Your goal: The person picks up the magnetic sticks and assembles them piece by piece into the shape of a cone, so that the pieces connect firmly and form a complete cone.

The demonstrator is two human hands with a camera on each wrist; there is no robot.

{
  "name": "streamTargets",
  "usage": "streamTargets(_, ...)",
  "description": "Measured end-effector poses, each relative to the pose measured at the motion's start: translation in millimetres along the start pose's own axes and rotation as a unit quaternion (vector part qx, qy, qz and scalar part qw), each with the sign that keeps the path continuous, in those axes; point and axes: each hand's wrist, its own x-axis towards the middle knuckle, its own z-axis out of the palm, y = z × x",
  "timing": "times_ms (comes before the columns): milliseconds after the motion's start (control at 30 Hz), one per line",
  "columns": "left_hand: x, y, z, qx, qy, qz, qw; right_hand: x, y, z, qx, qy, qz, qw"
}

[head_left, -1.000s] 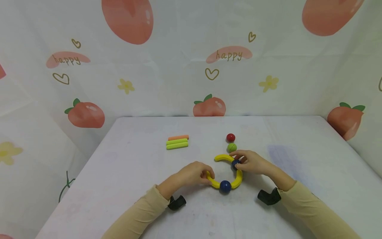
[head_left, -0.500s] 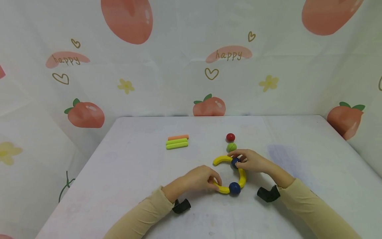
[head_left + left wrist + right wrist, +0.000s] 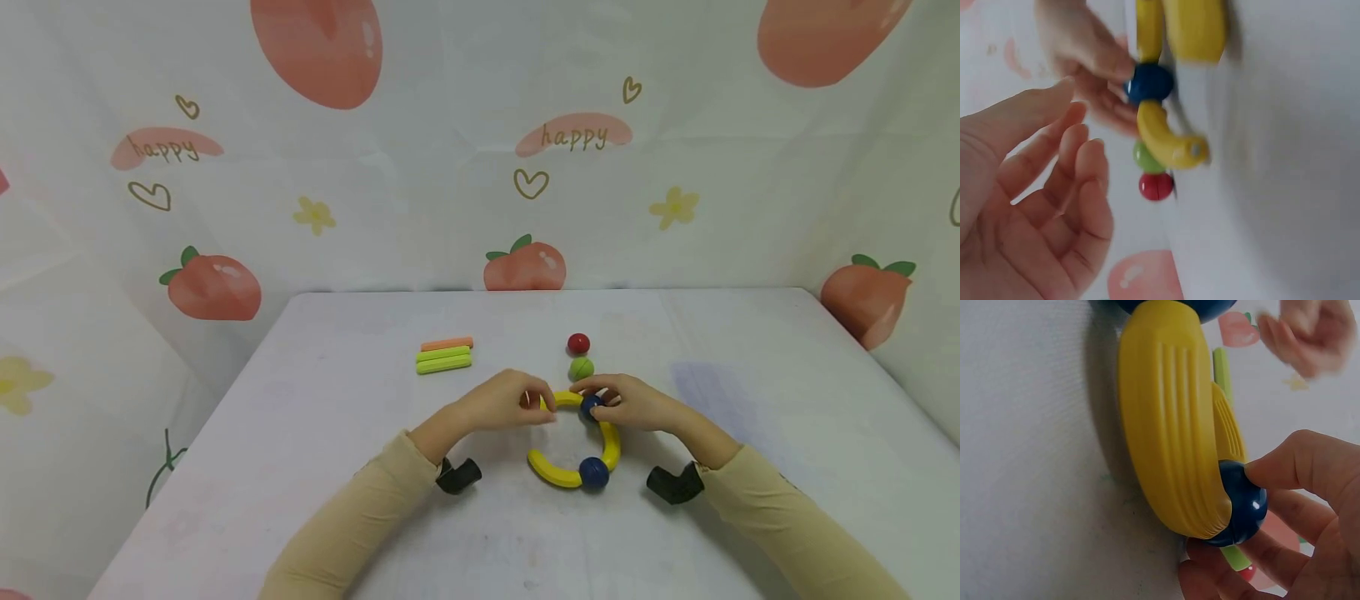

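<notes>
Across the white table (image 3: pixel 337 400), just below and between my hands, lies an unclosed ring (image 3: pixel 614 446) of toy parts. I judge most of it joined: an upper yellow piece (image 3: pixel 567 398), a side yellow piece (image 3: pixel 1166 425) and a lower yellow piece (image 3: pixel 553 472), linked by an upper blue ball (image 3: pixel 1149 83) and a lower blue ball (image 3: pixel 594 473). Only the gap on my left looks unbridged.

My hands face each other, apart. My left hand (image 3: pixel 506 402) hovers beside the upper piece's free end, fingers loosely bent, holding nothing. My right hand (image 3: pixel 630 404) pinches the upper blue ball between thumb and fingers, steadying that joint, I think.

Farther off, two lime sticks (image 3: pixel 444 360) and an orange stick (image 3: pixel 447 343) lie side by side, unused. Smaller yet, a green ball (image 3: pixel 581 369) and a red ball (image 3: pixel 578 343) sit outside the ring, beyond my right fingertips. Smallest is a silvery dot (image 3: pixel 1195 150) on the upper piece's end.
</notes>
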Motion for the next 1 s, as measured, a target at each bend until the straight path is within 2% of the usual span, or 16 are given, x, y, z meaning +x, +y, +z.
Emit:
streamTargets(200,29.2,-6.6,-13.0,0.011,0.053,0.017,0.9984,0.2,1.1,-0.3,0.003,0.000,-0.001,1.0000)
streamTargets(367,52.7,-12.3,-11.8,0.027,0.068,-0.002,0.9973,0.1,1.1,0.5,0.010,-0.001,0.001,1.0000)
streamTargets(500,70.0,-16.7,-8.0,0.032,0.054,-0.011,0.9980,0.2,0.8,1.3,0.012,-0.003,-0.006,0.9999)
streamTargets(667,85.1,-18.6,-4.7,0.034,0.016,-0.007,0.9993,0.0,0.1,1.1,0.014,-0.005,-0.004,0.9999)
streamTargets(833,93.3,-20.2,-1.7,0.064,-0.016,-0.015,0.9977,-0.6,-1.5,0.8,0.018,-0.006,-0.001,0.9998)
streamTargets(1000,96.5,-22.9,1.5,0.075,-0.023,-0.034,0.9963,-1.3,-3.7,0.5,0.021,-0.007,-0.002,0.9998)
